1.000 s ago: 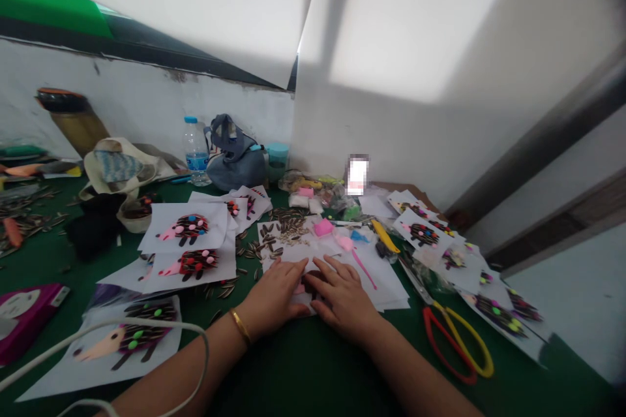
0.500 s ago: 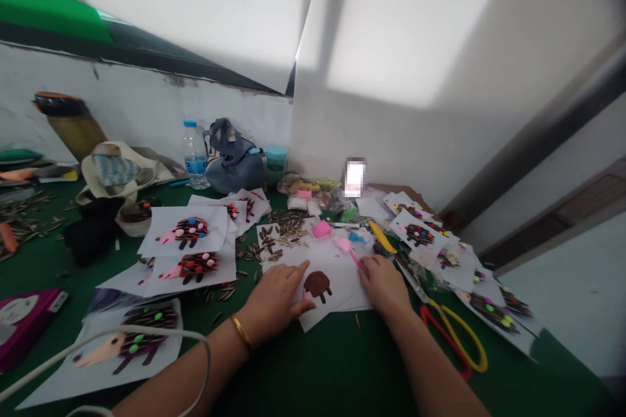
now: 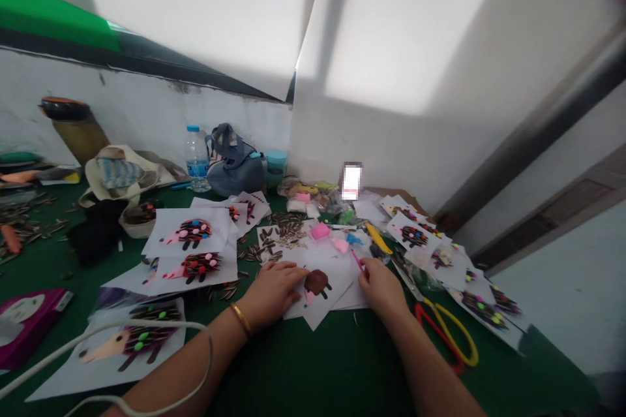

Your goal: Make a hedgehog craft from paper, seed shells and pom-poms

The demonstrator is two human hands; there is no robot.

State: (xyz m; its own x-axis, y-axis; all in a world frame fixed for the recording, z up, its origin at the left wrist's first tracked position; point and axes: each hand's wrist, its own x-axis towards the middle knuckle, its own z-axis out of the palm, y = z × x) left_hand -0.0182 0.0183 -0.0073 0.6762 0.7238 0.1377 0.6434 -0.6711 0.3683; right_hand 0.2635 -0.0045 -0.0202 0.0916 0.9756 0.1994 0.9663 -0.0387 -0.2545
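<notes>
A sheet of white paper (image 3: 313,322) lies before me with a small hedgehog figure (image 3: 317,282) on it, brown in the body with dark legs and a pink pointed snout. My left hand (image 3: 280,288) rests on the sheet's left side, fingers stretched out beside the figure. In my right hand (image 3: 382,283), at the right edge of the papers, is a thin pink stick-shaped tool (image 3: 357,259) pointing up and left. Beyond the figure sit a bright pink block (image 3: 321,230) and a paler pink lump of clay (image 3: 340,245).
Sunflower seeds (image 3: 274,239) are spread behind my left hand. Finished hedgehog pictures (image 3: 193,233) lie left, more pictures (image 3: 415,234) right. Red and yellow scissors (image 3: 447,332) lie by my right forearm. A white cable (image 3: 147,324) crosses my left forearm. A bottle (image 3: 197,162) stands behind.
The sheet with the hedgehog has turned slightly, and its pink snout shows more fully. My left thumb has drawn back from the snout. My right hand still holds the pink tool.
</notes>
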